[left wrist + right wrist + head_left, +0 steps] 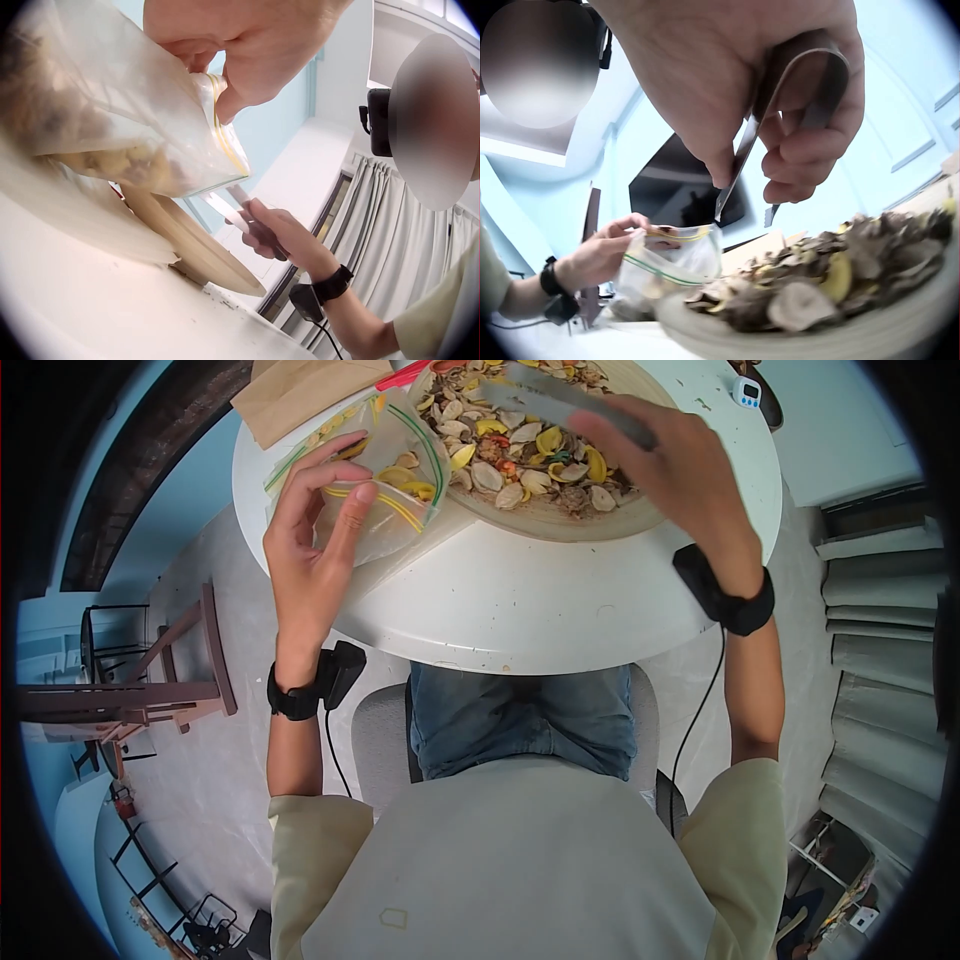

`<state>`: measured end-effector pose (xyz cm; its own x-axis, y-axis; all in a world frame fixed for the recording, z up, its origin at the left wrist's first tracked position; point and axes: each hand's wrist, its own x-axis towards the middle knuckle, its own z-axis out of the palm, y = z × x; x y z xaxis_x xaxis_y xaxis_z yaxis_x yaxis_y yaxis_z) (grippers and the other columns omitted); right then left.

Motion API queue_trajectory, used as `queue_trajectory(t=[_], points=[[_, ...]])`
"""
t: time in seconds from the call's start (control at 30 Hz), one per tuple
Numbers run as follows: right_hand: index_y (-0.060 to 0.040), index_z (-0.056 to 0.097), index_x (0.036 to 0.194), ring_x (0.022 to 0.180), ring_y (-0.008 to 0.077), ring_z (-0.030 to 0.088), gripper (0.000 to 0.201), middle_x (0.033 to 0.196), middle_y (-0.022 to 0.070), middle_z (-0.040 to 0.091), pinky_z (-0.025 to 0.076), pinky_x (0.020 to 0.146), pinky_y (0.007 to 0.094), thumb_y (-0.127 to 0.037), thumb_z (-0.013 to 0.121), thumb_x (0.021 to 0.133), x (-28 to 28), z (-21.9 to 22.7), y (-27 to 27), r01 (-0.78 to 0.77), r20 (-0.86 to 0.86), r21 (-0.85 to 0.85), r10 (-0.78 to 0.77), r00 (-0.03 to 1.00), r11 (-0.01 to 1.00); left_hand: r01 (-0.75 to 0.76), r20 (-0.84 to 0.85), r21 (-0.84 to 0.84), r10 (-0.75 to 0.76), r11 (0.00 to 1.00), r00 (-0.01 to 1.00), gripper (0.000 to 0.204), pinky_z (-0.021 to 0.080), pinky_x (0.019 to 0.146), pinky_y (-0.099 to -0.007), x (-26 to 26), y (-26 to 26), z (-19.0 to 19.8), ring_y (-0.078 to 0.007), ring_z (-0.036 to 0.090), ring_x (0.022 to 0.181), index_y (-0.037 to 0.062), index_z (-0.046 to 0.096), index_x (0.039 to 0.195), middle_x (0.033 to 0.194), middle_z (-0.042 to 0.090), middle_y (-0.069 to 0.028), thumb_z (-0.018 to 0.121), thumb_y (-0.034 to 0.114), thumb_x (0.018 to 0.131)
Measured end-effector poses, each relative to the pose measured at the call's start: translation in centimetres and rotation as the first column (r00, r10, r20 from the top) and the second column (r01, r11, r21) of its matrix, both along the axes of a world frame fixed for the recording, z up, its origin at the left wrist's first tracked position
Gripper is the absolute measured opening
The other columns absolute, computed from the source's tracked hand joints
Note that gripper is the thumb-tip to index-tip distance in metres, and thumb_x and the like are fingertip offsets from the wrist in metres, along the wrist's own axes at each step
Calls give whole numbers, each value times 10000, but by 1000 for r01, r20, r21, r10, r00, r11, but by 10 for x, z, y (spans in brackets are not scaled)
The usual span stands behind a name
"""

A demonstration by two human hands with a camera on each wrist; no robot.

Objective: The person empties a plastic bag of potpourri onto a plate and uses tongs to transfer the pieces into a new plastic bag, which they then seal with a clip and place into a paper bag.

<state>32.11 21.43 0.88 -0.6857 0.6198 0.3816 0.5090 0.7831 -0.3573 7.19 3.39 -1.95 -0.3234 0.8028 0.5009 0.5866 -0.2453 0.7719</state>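
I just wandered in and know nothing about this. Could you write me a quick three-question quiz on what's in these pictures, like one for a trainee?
1. Multiple choice: which hand holds the tongs? A) left B) right C) neither
2. True or false: the plastic bag in the left hand is empty.
3. Fill in the blank: the wide tray of dried pieces stands on a white ____.

Key:
1. B, the right hand.
2. False; yellow pieces show inside it.
3. Table.
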Motion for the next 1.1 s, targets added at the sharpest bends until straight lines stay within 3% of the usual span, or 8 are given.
queue_trajectory(t=[0.1,0.2,0.3,0.4,0.8,0.9,1.0,1.1], points=[[-37,730,994,546,276,626,607,585,111,616,495,566,355,-613,595,858,10,-12,15,127,-32,33,-126,992,991,18,2,14,-18,1000,1000,117,444,1011,-359,0,2,-2,-205,545,1197,60,641,1012,1270,592,-113,656,105,906],[-25,710,1065,569,239,604,601,671,114,658,470,591,322,-585,591,879,12,-19,9,169,85,-20,-167,982,985,14,14,6,-14,1000,1000,117,445,1006,-356,0,3,-2,-204,550,1192,60,641,1009,1266,596,-111,659,108,903],[-28,710,1070,593,268,620,617,707,130,676,482,603,337,-599,593,868,5,-24,0,131,63,122,-140,988,984,5,35,6,-5,1000,999,118,446,1007,-357,0,2,-2,-205,550,1194,61,641,1007,1265,597,-110,660,108,901],[-9,733,971,549,293,605,564,561,143,592,468,541,367,-552,621,865,-3,-26,9,45,-1,233,-46,999,971,1,10,2,-1,1000,1000,121,448,1008,-360,-3,0,-4,-207,547,1200,63,645,1010,1264,598,-110,663,116,902],[-62,756,964,472,249,549,438,562,103,605,428,519,344,-476,640,879,10,-18,11,67,-50,25,-66,997,997,19,8,20,-19,1000,1000,124,452,1005,-365,-2,2,-5,-209,551,1192,57,638,1013,1267,593,-111,658,116,906],[-77,759,973,457,232,533,423,550,86,597,410,504,339,-473,641,880,8,-16,4,49,-81,-23,-51,995,999,20,14,16,-20,1000,1000,121,447,1006,-358,-1,3,-5,-205,551,1189,56,638,1012,1270,591,-113,658,110,905],[-84,761,963,458,235,520,423,542,89,586,397,503,342,-480,631,886,1,-13,-5,-47,-115,46,52,992,998,15,19,15,-16,1000,1000,118,447,1001,-351,-1,3,-6,-205,550,1190,53,637,1009,1268,592,-115,658,103,904],[-86,760,946,474,247,515,411,553,99,584,396,516,352,-471,628,888,-7,0,-17,-49,-59,-81,44,997,995,7,5,10,-7,1000,1000,123,447,1003,-348,-2,1,-5,-210,547,1195,53,636,1010,1272,589,-118,660,106,902]])
